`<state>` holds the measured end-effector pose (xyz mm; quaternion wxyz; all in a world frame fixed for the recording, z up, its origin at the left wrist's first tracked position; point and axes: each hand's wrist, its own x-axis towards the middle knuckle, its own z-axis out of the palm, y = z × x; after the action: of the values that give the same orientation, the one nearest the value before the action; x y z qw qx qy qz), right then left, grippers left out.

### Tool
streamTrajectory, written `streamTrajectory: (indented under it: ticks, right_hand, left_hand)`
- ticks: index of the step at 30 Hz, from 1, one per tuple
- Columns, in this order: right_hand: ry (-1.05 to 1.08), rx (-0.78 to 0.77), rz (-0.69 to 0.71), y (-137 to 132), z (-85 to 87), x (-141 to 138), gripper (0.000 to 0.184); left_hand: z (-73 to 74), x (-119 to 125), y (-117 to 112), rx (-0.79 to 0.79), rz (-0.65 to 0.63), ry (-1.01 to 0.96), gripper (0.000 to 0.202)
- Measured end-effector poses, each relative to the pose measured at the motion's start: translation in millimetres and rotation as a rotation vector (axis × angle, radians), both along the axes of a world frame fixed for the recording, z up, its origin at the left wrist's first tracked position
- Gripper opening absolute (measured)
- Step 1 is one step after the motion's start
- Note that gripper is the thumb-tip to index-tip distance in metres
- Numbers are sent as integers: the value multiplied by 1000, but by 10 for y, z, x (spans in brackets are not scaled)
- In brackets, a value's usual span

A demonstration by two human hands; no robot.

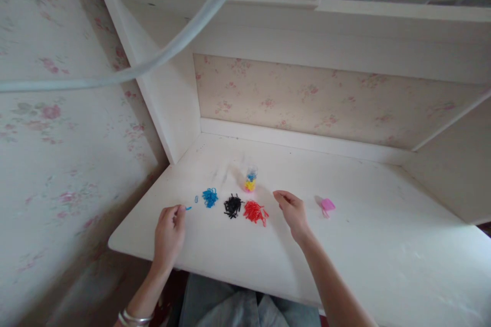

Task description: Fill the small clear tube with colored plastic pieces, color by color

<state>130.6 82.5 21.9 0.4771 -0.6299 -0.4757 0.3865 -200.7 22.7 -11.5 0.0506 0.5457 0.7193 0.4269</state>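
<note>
On the white desk (364, 245) lie three small heaps of tiny elastic bands: a blue heap (209, 197), a black heap (232, 206) and a red heap (255, 212). My left hand (169, 235) pinches a single blue band (188, 208) at its fingertips, left of the blue heap; another loose blue band (196, 199) lies beside it. To the right of the red heap my right hand (292, 211) rests with fingers curled loosely and nothing visible in them. Behind the heaps stands a small clear jar (250, 179) holding yellow and blue bands.
A pink lid-like piece (327, 205) lies right of my right hand. White hutch walls and a floral back panel (307, 97) enclose the desk. Floral wallpaper (57, 138) covers the left wall. A blurred cable (180, 41) crosses the top of the view.
</note>
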Motion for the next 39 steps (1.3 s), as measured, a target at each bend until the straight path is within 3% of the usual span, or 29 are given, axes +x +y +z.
streamTrajectory:
  ticks: [4, 7, 15, 21, 33, 36, 39]
  right_hand:
    - [-136, -22, -8, -301, -258, 157, 45]
    - [-297, 20, 53, -467, -332, 144, 43]
    - [-470, 35, 148, -508, -297, 84, 38]
    - [-499, 68, 159, -509, -319, 105, 37]
    - [-519, 44, 164, -506, -295, 101, 39]
    - [-513, 49, 169, -502, -315, 104, 39]
    - [-510, 51, 166, -491, -328, 106, 39]
  left_hand:
    - [16, 8, 5, -5, -2, -28, 35]
    - [19, 15, -2, 1, 4, -68, 35]
    - [24, 49, -11, 0, -14, -60, 34]
    - [37, 95, 9, 16, -82, 0, 31]
    - [70, 99, -19, -3, -64, -27, 32]
    - [120, 197, -36, 0, -83, -68, 32]
    - [271, 410, 0, 25, -144, -121, 30]
